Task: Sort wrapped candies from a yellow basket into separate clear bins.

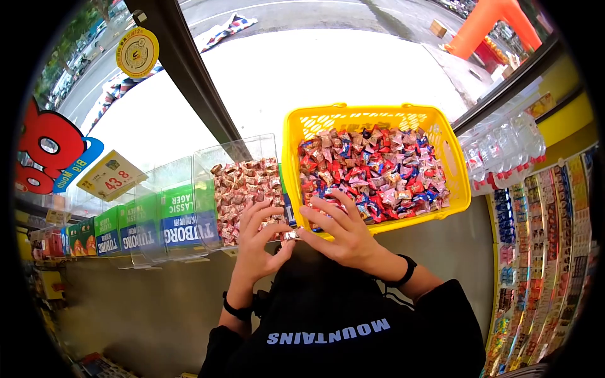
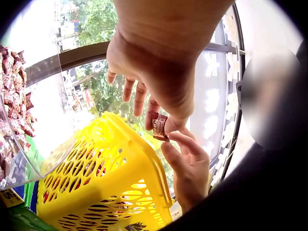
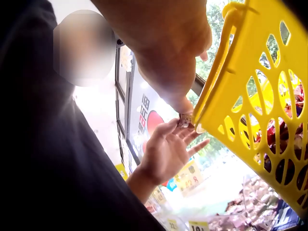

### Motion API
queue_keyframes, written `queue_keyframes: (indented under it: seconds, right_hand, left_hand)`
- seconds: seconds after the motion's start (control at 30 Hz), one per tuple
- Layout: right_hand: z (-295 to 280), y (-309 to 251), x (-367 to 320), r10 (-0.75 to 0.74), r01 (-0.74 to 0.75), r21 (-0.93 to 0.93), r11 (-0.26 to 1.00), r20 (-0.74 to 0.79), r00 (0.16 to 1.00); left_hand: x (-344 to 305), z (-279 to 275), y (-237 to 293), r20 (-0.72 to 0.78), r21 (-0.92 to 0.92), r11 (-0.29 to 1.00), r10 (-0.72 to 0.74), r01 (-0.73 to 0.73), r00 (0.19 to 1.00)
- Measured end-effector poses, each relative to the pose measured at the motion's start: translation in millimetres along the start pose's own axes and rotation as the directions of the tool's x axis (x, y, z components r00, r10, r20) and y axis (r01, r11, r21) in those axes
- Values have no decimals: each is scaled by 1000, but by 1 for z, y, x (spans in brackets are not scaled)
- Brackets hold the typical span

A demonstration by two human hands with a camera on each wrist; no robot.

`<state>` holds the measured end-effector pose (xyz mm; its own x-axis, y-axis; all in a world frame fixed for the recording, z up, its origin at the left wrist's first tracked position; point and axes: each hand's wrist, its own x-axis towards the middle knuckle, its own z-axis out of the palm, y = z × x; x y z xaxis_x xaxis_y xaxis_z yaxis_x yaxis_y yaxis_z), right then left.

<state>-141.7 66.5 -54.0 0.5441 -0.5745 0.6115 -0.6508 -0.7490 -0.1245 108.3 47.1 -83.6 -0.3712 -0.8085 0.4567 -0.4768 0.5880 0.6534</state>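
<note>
A small wrapped candy (image 1: 290,235) in a brown-and-pink wrapper is held between both hands, just in front of the bin and basket. My left hand (image 1: 257,242) pinches it between thumb and forefinger, the other fingers spread out. From the other side, my right hand (image 1: 345,236) has its thumb and forefinger tips on the candy's end, as the left wrist view shows. Behind the left hand, a clear bin (image 1: 205,183) holds many similar brown-and-pink candies. Beside it a yellow basket (image 1: 463,170), full of mixed red, blue and pink candies, stands near the right fingers.
More clear bins (image 1: 148,201) and green-and-blue beer cartons (image 1: 179,214) line the left side. Price tags (image 1: 113,176) hang there. Bottled drinks (image 1: 504,148) stand right of the basket, and shelves (image 1: 542,239) of small packets curve along the right. A window frame (image 1: 183,63) rises behind.
</note>
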Motion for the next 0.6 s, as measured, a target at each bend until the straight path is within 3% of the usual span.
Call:
queue_keyframes:
  seconds: [0.13,0.2,0.23,0.43,0.53,0.6]
  right_hand:
    - [-25,9,3,127,-137,75,988,122,984]
    - [-34,26,1,130,-132,1,991,155,979]
    - [-40,33,2,145,-144,-20,989,180,973]
    - [-43,85,11,183,-167,-79,983,305,935]
    - [-26,111,12,250,-226,-108,968,460,852]
    - [-13,124,19,329,-306,-148,940,629,704]
  left_hand:
    - [-14,-4,-31,-100,91,992,-82,91,992]
    - [-25,-1,-62,-129,192,975,-91,115,988]
    - [-30,-1,-75,-117,253,964,-55,84,992]
    - [-65,13,-129,-72,357,918,-155,171,985]
    - [-76,15,-136,-24,484,843,-257,236,966]
    - [-79,22,-135,-23,562,776,-332,287,943]
